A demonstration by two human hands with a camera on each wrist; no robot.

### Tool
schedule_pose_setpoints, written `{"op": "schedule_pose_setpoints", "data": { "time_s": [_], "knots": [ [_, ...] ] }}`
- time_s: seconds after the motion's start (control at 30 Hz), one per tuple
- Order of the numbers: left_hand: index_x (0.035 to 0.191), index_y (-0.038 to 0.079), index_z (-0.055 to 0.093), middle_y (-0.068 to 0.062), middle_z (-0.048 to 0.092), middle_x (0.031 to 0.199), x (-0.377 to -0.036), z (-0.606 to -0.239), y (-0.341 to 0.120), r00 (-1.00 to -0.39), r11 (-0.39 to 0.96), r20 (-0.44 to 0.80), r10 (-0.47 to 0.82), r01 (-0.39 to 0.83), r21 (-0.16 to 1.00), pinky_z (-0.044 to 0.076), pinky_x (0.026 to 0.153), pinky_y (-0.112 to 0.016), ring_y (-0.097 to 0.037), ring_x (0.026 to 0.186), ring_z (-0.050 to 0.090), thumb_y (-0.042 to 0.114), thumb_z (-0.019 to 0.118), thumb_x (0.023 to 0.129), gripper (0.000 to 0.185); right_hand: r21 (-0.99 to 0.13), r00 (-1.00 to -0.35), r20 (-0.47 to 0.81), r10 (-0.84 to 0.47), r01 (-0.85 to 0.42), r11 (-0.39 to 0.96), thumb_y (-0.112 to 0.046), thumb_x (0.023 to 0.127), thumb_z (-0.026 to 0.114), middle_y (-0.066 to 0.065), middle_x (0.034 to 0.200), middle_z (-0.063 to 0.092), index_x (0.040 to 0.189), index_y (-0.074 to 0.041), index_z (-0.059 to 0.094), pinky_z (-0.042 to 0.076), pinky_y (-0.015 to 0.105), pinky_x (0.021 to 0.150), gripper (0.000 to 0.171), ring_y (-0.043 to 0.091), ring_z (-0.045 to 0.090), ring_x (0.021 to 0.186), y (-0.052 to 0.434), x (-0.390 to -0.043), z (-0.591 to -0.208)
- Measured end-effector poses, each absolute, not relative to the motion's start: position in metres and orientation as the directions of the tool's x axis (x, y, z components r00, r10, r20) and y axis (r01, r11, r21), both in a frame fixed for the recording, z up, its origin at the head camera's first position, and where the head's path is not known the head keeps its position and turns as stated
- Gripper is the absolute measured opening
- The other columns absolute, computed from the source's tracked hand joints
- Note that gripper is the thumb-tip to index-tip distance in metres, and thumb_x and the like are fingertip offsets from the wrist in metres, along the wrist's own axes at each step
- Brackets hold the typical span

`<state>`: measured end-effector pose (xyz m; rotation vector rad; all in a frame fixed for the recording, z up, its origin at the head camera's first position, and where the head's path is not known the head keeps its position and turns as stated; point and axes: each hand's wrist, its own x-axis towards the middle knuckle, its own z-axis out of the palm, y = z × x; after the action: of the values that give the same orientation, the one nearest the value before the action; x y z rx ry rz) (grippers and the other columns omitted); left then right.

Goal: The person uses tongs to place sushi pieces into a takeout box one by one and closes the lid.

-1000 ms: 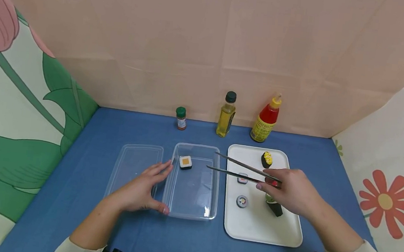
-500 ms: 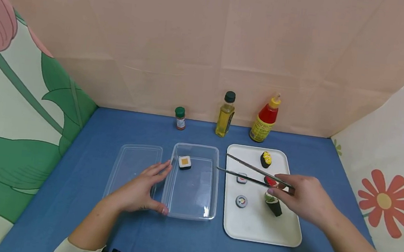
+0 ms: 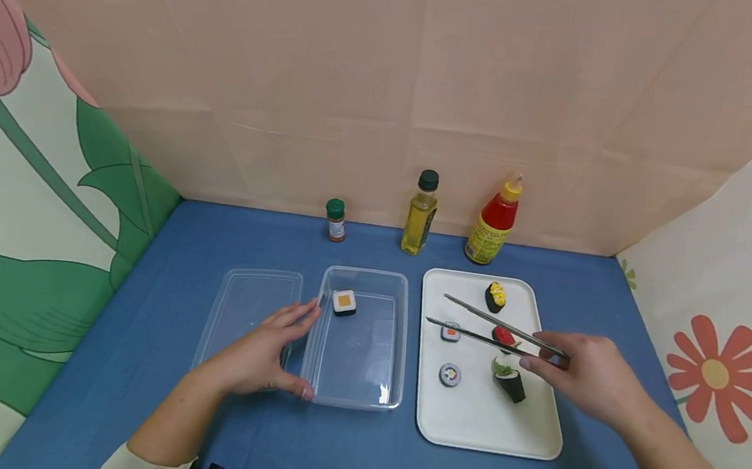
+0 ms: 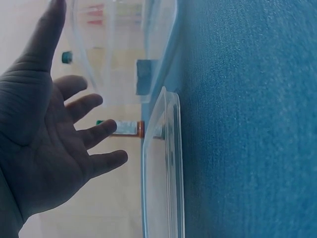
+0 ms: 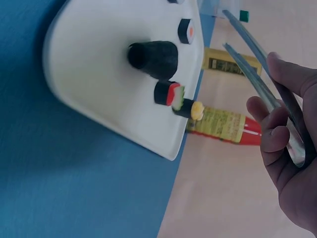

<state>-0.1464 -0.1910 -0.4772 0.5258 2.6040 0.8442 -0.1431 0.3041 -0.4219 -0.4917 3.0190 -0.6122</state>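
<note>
Right hand: my right hand (image 3: 592,372) pinches the back end of the metal tongs (image 3: 493,329) between thumb and fingers, so the two long arms stand apart at the tips and hold nothing.
Tongs: they hang over the white tray (image 3: 534,434), tips pointing left toward the clear box, above the small roll with the orange centre (image 3: 450,332).
Sushi on the tray: the red-topped piece (image 3: 503,335) lies under the arms just ahead of my knuckles, the dark roll with the green top (image 3: 508,378) just beside my fingers, the round grey piece (image 3: 450,374) nearer me, and the yellow-topped piece (image 3: 496,296) at the far edge.
Left hand: my left hand (image 3: 260,352) lies flat with relaxed fingers against the left wall of the clear box (image 3: 395,343), I'd say to keep it from sliding; it partly rests on the lid (image 3: 245,305) beside it.
In the box: one square piece with a tan top (image 3: 344,301) sits in the far left corner, well apart from the tongs.
Back row: spice jar (image 3: 335,219), oil bottle (image 3: 421,212), red sauce bottle (image 3: 493,222) stand along the wall.
</note>
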Motion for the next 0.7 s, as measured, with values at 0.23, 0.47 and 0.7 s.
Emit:
{"op": "schedule_pose_setpoints", "data": {
  "time_s": [0.23, 0.47, 0.7],
  "knots": [
    [0.166, 0.018, 0.026, 0.002, 0.012, 0.174, -0.146, -0.476, -0.191, -0.866, 0.749, -0.213, 0.452, 0.238, 0.619, 0.029, 0.113, -0.071, -0.039, 0.158, 0.009, 0.056, 0.094, 0.066, 0.127, -0.382, -0.959, -0.007, -0.284, -0.26, 0.887, -0.041, 0.085, 0.087, -0.008, 0.082, 0.07, 0.121, -0.003, 0.076, 0.044, 0.024, 0.05, 0.053, 0.008, 0.052, 0.062, 0.315, -0.142, -0.428],
    [0.166, 0.019, 0.025, 0.002, 0.012, 0.174, -0.146, -0.475, -0.19, -0.867, 0.749, -0.217, 0.449, 0.233, 0.621, 0.029, 0.113, -0.071, -0.04, 0.158, 0.009, 0.055, 0.094, 0.066, 0.127, -0.361, -0.954, -0.001, -0.301, -0.281, 0.889, -0.038, 0.083, 0.089, -0.01, 0.079, 0.068, 0.116, -0.006, 0.079, 0.043, 0.024, 0.05, 0.047, 0.008, 0.05, 0.061, 0.324, -0.141, -0.434],
    [0.166, 0.017, 0.026, 0.0, 0.013, 0.174, -0.145, -0.474, -0.191, -0.869, 0.743, -0.202, 0.451, 0.24, 0.625, 0.029, 0.113, -0.071, -0.042, 0.158, 0.01, 0.053, 0.095, 0.066, 0.127, -0.368, -0.949, -0.021, -0.315, -0.285, 0.885, -0.029, 0.082, 0.09, -0.01, 0.08, 0.07, 0.117, -0.007, 0.079, 0.044, 0.024, 0.051, 0.043, 0.007, 0.052, 0.062, 0.333, -0.141, -0.439]
  ]
}}
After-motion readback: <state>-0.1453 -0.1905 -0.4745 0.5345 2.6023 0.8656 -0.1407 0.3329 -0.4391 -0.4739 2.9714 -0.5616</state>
